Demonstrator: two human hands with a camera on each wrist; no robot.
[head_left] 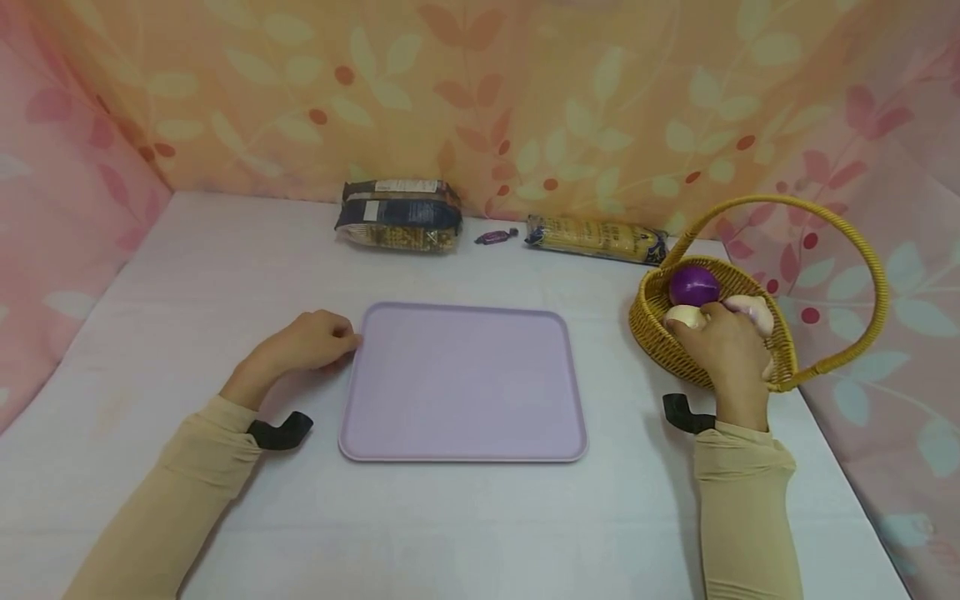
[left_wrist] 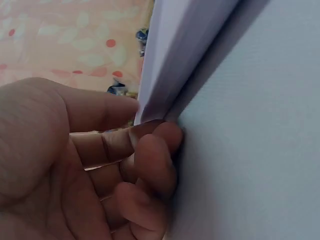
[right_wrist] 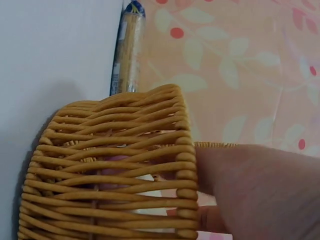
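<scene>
My left hand (head_left: 315, 340) is at the left edge of a lilac tray (head_left: 465, 383) lying on the table. In the left wrist view, its thumb and curled fingers (left_wrist: 155, 160) pinch the tray's rim (left_wrist: 162, 75). On the right, my right hand (head_left: 723, 346) reaches down into a yellow wicker basket (head_left: 660, 350). Thumb and index finger close around a pale, cream-coloured round thing (head_left: 684, 317) inside. Beside it lie a shiny purple round thing (head_left: 693, 286) and a pale pinkish lumpy piece (head_left: 752, 312). Through the weave (right_wrist: 115, 200) in the right wrist view, the fingers are mostly hidden.
Along the back stand a dark-banded pasta bag (head_left: 400, 215), a small purple wrapped candy (head_left: 496, 237) and a long pack of spaghetti (head_left: 596, 239). The basket's tall handle (head_left: 873, 283) arches out to the right. Patterned cloth (head_left: 487, 100) closes off the back and both sides.
</scene>
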